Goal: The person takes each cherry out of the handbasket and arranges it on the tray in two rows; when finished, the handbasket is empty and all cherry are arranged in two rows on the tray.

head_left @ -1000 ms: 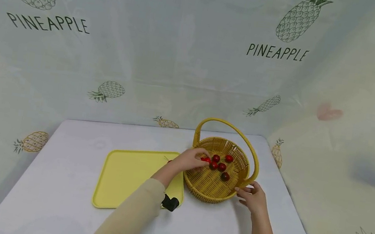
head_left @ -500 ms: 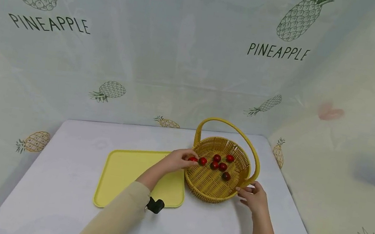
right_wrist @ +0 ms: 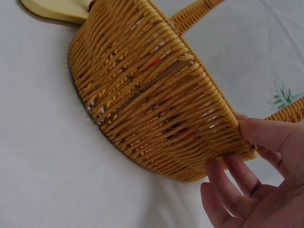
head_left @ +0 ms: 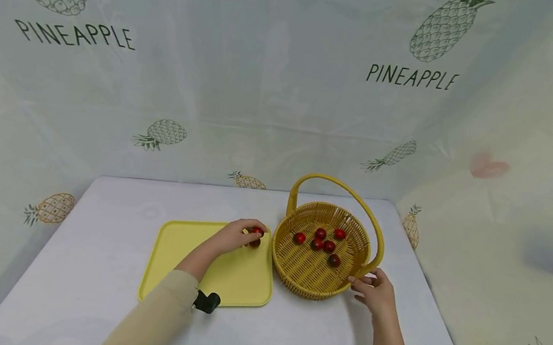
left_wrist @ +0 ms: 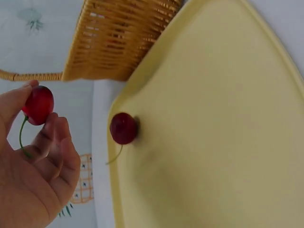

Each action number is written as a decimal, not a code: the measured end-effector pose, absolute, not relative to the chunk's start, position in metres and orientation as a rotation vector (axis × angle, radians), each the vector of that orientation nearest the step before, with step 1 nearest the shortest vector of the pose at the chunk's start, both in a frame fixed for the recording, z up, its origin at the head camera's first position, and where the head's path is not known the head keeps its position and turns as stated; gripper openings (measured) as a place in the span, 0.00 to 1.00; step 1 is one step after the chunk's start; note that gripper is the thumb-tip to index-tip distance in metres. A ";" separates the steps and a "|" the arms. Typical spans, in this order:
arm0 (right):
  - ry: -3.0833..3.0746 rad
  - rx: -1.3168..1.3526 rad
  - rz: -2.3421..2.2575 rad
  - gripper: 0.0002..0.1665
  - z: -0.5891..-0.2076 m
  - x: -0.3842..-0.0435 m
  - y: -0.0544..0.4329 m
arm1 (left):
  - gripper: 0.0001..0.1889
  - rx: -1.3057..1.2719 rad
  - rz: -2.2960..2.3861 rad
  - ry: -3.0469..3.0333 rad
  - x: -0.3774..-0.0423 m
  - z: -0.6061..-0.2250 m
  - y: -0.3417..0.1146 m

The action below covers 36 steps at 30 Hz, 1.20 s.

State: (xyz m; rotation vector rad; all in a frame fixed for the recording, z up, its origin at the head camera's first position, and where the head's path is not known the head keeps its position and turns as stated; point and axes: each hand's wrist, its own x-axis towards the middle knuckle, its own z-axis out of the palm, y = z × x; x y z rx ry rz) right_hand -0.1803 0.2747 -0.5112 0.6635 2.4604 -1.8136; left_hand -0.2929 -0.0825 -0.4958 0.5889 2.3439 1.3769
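My left hand pinches a red cherry between thumb and fingers, its green stem hanging toward the palm. The hand is over the far right corner of the yellow tray. A darker cherry lies on the tray close to its edge, stem outward. Beside the tray stands a round wicker basket with a tall arched handle, and several cherries lie inside it. With the thumb at the rim and fingers along the outer wall, my right hand grips the basket at its near right side, by the handle's foot.
Tray and basket stand side by side on a white table. Behind the table's far edge hangs a pale curtain printed with pineapples; it continues along the right. The basket handle rises high over the basket's opening.
My left hand has moved left out of the basket to above the tray, carrying the cherry. The right hand stays at the basket rim, and the basket has not moved.
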 end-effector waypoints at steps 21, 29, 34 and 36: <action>2.460 0.682 -1.816 0.29 -0.513 -0.181 0.275 | 0.07 0.442 1.412 2.413 -0.298 -0.525 -0.127; 2.449 0.680 -1.826 0.28 -0.510 -0.180 0.274 | 0.10 0.499 1.303 2.356 -0.306 -0.528 -0.134; 2.462 0.669 -1.831 0.28 -0.513 -0.181 0.275 | 0.20 0.464 1.190 2.419 -0.316 -0.528 -0.134; 2.466 0.670 -1.833 0.28 -0.514 -0.181 0.275 | 0.19 0.487 1.128 2.471 -0.321 -0.529 -0.135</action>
